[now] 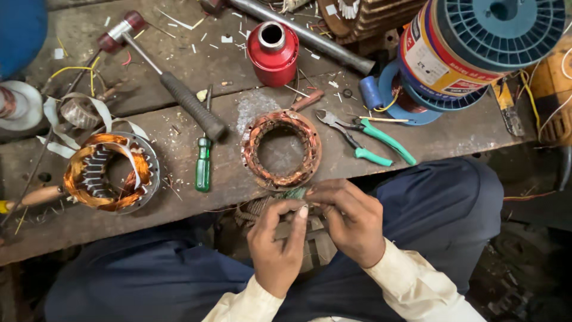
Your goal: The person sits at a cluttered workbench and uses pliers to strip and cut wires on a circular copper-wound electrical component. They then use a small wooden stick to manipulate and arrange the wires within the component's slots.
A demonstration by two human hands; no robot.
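bench (pixel 149 232): rough worn wood | stator (pixel 281 149): coppery dull metal | pliers (pixel 375 143): glossy green plastic grips | can (pixel 273 53): glossy red metal

Even, soft daylight from above, no hard shadows on the workbench (pixel 417 143). Mild glare on the red canister (pixel 273 52) top and the hammer (pixel 161 71) head. Dim and murky bottom right, under the bench edge. Sharp focus mid-frame; slight softness on both hands. Wide-angle bend at the edges, visible on the wire spool (pixel 476 42) top right.
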